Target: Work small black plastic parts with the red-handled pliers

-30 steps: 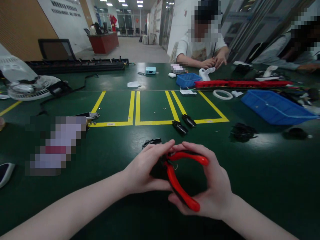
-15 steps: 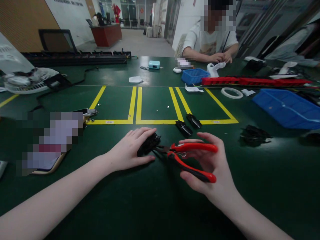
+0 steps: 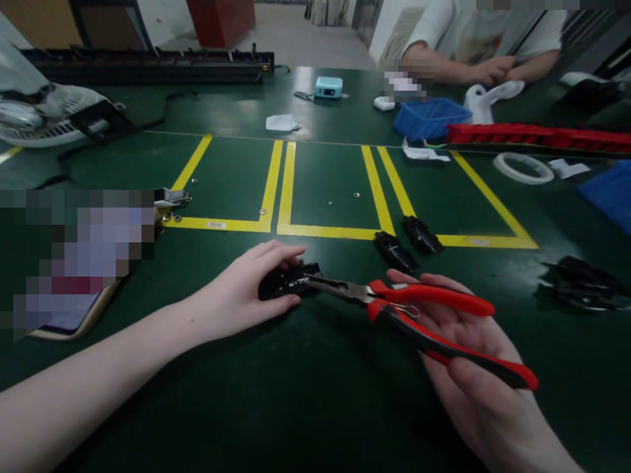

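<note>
My left hand (image 3: 269, 282) is closed around a small black plastic part (image 3: 286, 284) on the green table, its thumb on the near side and fingers over the far side. In my right hand (image 3: 473, 335) lie red-and-black long-nose pliers (image 3: 428, 318), gripped by their two handles, which stand apart. The tips of the pliers reach the right end of the black part; whether they pinch anything there I cannot make out. Two similar black parts (image 3: 395, 251) rest beyond the pliers, by the yellow tape.
Yellow tape (image 3: 325, 231) marks boxes on the table, with small metal rings about. A phone (image 3: 93, 263) lies at left, near a white fan (image 3: 59, 118). Black pieces (image 3: 586, 282) lie at right. Beyond are a blue bin (image 3: 431, 118), a tape roll (image 3: 523, 168) and a seated person (image 3: 483, 46).
The camera view has tilted down and come closer. The pliers have turned so their jaws show at greater length, and their handles are spread wider in my right hand. My left hand keeps its hold.
</note>
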`<action>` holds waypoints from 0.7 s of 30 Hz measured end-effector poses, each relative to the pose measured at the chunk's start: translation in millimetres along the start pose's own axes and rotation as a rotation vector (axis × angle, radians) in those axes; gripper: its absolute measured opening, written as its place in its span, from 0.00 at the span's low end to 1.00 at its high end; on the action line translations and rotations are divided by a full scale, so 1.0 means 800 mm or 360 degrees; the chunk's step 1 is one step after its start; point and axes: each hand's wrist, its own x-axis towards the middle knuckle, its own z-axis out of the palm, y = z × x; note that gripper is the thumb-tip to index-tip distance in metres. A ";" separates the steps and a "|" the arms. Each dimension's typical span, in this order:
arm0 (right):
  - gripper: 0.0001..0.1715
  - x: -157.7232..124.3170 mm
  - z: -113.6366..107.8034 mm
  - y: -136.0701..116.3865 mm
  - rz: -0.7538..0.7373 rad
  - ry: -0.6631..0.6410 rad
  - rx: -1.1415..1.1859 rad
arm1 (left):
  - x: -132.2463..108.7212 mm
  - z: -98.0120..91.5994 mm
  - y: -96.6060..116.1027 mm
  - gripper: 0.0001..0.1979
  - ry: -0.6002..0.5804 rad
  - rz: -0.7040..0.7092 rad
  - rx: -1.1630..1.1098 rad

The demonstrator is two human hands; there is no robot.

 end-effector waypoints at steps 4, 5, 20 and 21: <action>0.33 0.001 0.003 0.000 0.0122 0.0000 0.0015 | -0.001 -0.001 0.003 0.26 -0.0047 -0.0033 0.0112; 0.33 0.001 0.004 0.000 0.0130 -0.0011 0.0019 | 0.000 -0.001 0.004 0.25 -0.0063 -0.0026 0.0152; 0.30 -0.012 0.024 -0.013 0.0021 -0.0014 -0.0262 | 0.000 -0.006 0.016 0.17 -0.0166 0.0086 0.0190; 0.28 -0.013 0.025 -0.014 -0.0058 -0.0037 -0.0341 | 0.000 -0.006 0.017 0.17 -0.0178 0.0100 0.0200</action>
